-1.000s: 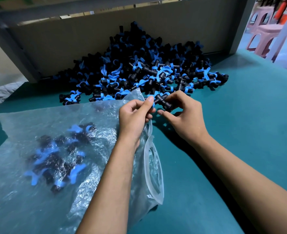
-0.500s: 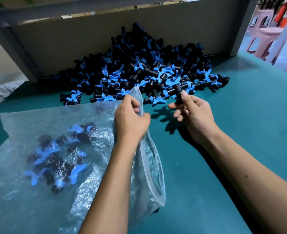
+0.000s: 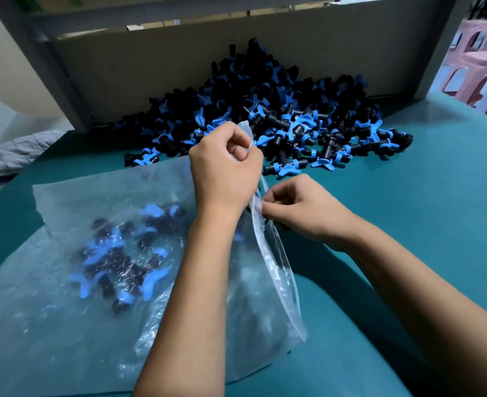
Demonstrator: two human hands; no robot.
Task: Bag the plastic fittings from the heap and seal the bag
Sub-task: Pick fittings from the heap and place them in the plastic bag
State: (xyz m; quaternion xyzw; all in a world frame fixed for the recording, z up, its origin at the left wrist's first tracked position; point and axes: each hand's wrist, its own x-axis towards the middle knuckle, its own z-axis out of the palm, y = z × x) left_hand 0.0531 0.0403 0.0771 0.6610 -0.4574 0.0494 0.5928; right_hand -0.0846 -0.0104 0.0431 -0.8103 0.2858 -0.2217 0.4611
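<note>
Fittings point(image 3: 268, 116) lie heaped at rear of green table point(image 3: 408, 224); some already inside bag point(image 3: 65, 310). Black bodies w/ blue winged clips: hard, light, likely to snag film. Bag is thin, soft, slippery clear plastic; best held at rim. Left hand point(image 3: 222, 170) pinches upper mouth edge, lifting it. Right hand point(image 3: 302, 207) closed at mouth; contents can't be determined, prob. inserting a fitting.

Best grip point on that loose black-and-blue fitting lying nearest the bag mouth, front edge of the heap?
Probably the black barrel of the loose fitting, pinched across its narrow width from above. It lies flat on the green table, barrel pointing left, clear of the heap. The blue wing flares thin and curved, a likely poorer hold. Approach from the right, away from the bag.
</note>
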